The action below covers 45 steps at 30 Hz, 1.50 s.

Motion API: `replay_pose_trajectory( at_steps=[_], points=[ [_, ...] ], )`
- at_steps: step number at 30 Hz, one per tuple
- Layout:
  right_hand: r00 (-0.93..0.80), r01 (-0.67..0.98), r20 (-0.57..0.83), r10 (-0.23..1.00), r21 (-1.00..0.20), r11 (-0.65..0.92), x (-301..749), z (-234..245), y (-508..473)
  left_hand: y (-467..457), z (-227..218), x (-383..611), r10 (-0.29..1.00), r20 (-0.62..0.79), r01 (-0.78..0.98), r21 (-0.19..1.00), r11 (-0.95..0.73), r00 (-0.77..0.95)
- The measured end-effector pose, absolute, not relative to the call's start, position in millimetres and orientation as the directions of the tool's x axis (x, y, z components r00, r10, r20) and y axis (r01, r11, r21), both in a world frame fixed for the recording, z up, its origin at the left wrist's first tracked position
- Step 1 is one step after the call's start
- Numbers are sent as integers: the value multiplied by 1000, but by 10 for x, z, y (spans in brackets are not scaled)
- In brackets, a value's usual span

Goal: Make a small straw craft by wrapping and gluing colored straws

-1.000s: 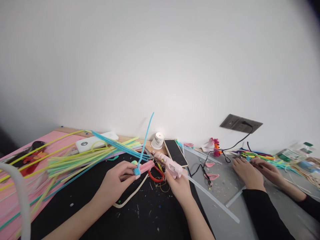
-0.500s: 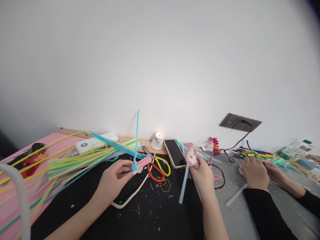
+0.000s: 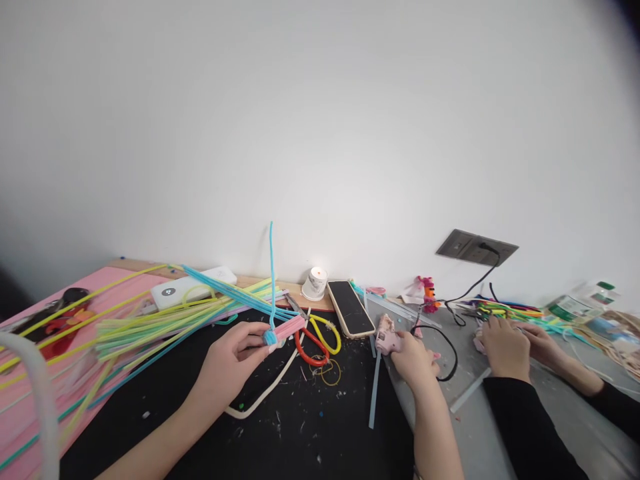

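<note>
My left hand (image 3: 243, 350) is closed on a small bundle of pipe cleaners (image 3: 289, 328). The bundle is pink, with blue wound at its near end and one long blue stem standing straight up. My right hand (image 3: 414, 360) grips a pale pink hot glue gun (image 3: 386, 337) at the right side of the black mat. From the gun's rear a translucent glue stick (image 3: 375, 393) points toward me. Part of the gun's handle is hidden by my fingers. Scissors (image 3: 313, 347) with red and yellow handles lie between my hands.
Loose pipe cleaners (image 3: 150, 333) spread over the left side, beside a white power bank (image 3: 190, 288). A phone (image 3: 351, 308) and a paper cup (image 3: 315, 283) stand near the wall. At right, another person's hands (image 3: 507, 347) work near a black cord (image 3: 473, 293).
My right hand has moved right and slightly lower with the glue gun, which has turned. My left hand holds the bundle almost in place; its upright blue stem has shifted slightly left.
</note>
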State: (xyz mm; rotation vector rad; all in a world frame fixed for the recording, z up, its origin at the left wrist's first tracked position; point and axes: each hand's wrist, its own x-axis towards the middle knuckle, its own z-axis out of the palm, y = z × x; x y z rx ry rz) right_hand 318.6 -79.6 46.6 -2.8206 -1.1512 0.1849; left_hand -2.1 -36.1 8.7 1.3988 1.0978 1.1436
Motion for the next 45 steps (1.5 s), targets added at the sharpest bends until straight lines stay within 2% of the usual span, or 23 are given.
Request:
replay_pose_trajectory(
  at_steps=[3,5,7,9,10,12,14,16,20,23,27,34,39,45],
  points=[
    [724,676,-1,690,-198,-710,3207,505,-802,-365,103,-21,983,108,61,991,-119,150],
    [720,683,149,678,-329,-652,3174,532,-802,-369,108,-21,979,124,70,988,-137,162],
    [670,715,336,662,-531,-454,3038,549,-794,-378,106,-22,972,146,80,983,-163,183],
    [572,701,463,677,-704,-111,2778,553,-779,-392,99,-24,965,174,88,977,-194,198],
    [468,657,461,754,-752,52,2614,552,-768,-399,96,-24,961,189,92,973,-210,201],
    [232,523,367,901,-828,203,2271,558,-735,-412,94,-22,954,215,102,965,-240,211],
    [70,387,285,956,-891,237,1982,587,-679,-420,100,-17,943,239,116,956,-270,230],
    [-4,285,230,973,-932,222,1797,642,-601,-424,110,-13,927,272,130,941,-312,257],
    [-85,148,216,973,-963,227,1685,760,-451,-430,124,-24,882,363,193,883,-429,300],
    [-70,187,245,967,-949,254,1683,795,-441,-425,130,-32,870,378,217,864,-454,318],
    [-31,333,267,963,-906,262,1693,792,-571,-406,144,-26,901,320,160,912,-377,293],
    [-131,496,412,902,-761,419,1788,611,-735,-355,143,-34,975,168,80,980,-181,148],
    [-123,496,442,889,-748,441,1793,461,-775,-326,152,-39,992,59,28,998,-62,107],
    [-159,451,460,874,-753,479,1737,443,-826,-316,160,-47,991,21,-33,999,-17,129]
  ],
)
